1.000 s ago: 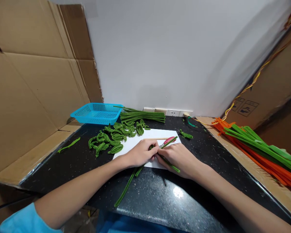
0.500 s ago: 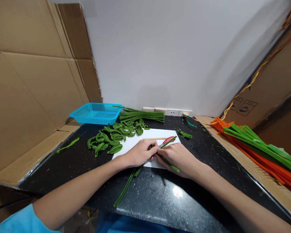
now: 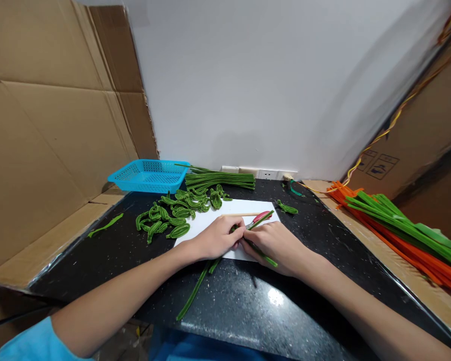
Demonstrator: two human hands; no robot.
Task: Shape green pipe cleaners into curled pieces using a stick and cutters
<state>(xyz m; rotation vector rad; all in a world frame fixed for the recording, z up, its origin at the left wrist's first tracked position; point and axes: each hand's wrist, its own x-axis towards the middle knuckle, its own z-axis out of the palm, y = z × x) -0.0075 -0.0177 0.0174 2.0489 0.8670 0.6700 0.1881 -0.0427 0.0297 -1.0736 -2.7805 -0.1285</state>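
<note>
My left hand (image 3: pixel 222 236) and my right hand (image 3: pixel 271 245) meet fingertip to fingertip over a white sheet (image 3: pixel 250 206). Both are closed on dark green pipe cleaners (image 3: pixel 195 293), whose ends stick out toward the table's front edge and past my right hand. The exact spot where they are pinched is hidden by my fingers. Scissors with red handles (image 3: pixel 262 216) lie on the sheet just beyond my right hand, beside a thin wooden stick (image 3: pixel 231 215). Left of the sheet and partly on it is a heap of leaf-shaped pipe cleaner loops (image 3: pixel 165 213).
A blue mesh basket (image 3: pixel 150 189) stands at the back left, beside a bundle of straight green pipe cleaners (image 3: pixel 221 179). One looped piece (image 3: pixel 287 208) lies right of the sheet. Orange strips (image 3: pixel 394 235) and bright green strips (image 3: pixel 406 223) lie along the right. Cardboard (image 3: pixel 56 115) walls the left side.
</note>
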